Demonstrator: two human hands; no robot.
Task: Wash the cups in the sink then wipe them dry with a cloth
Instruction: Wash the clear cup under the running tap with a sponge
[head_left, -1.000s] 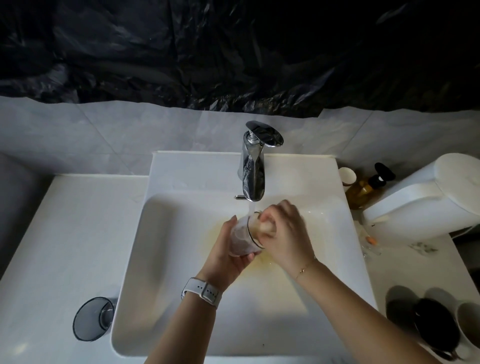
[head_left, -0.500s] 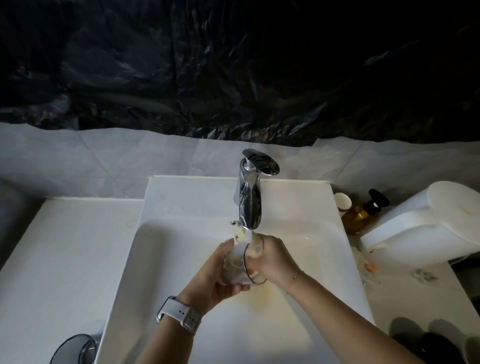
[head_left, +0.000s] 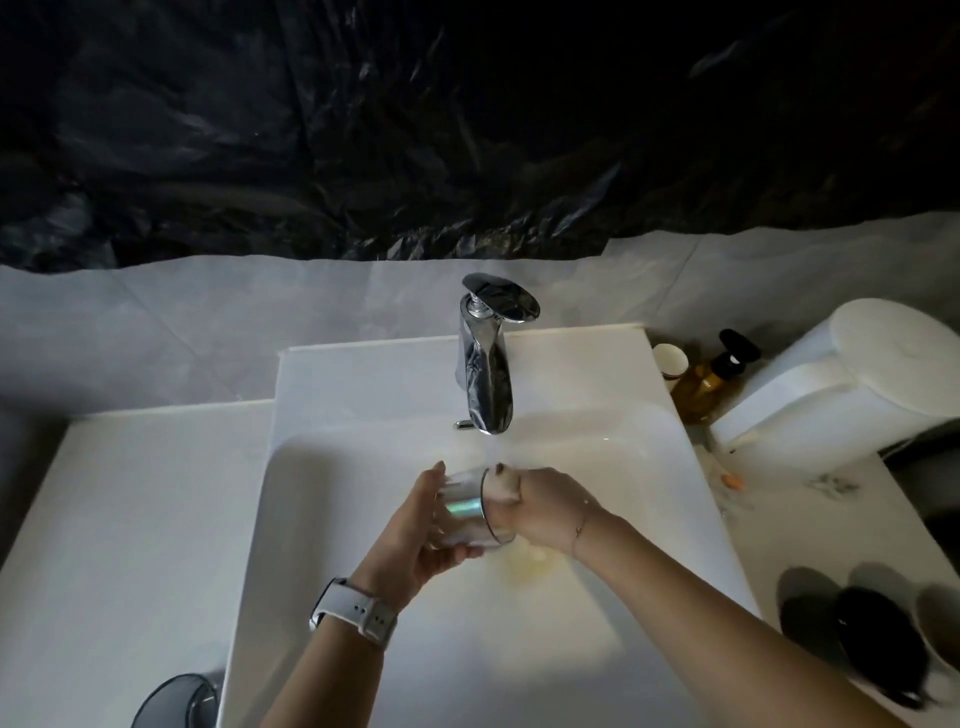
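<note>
A clear glass cup (head_left: 465, 506) lies on its side over the white sink (head_left: 332, 499), its mouth to the right, under water running from the chrome tap (head_left: 485, 374). My left hand (head_left: 415, 535) grips the cup round its base and side. My right hand (head_left: 540, 506) is at the cup's mouth with its fingers reaching inside. A grey glass cup (head_left: 176, 701) stands on the counter at the lower left. Dark and pale cups (head_left: 872, 644) stand at the lower right.
A brown pump bottle (head_left: 709, 379) and a small white-capped jar (head_left: 670, 361) stand right of the sink, beside a large white container (head_left: 841, 379). A small orange item (head_left: 734, 482) lies on the right counter. Yellowish water pools on the sink floor.
The cup has turned from tilted to lying flatter with its mouth to the right. Both hands stay on it under the running water. The view has shifted a little.
</note>
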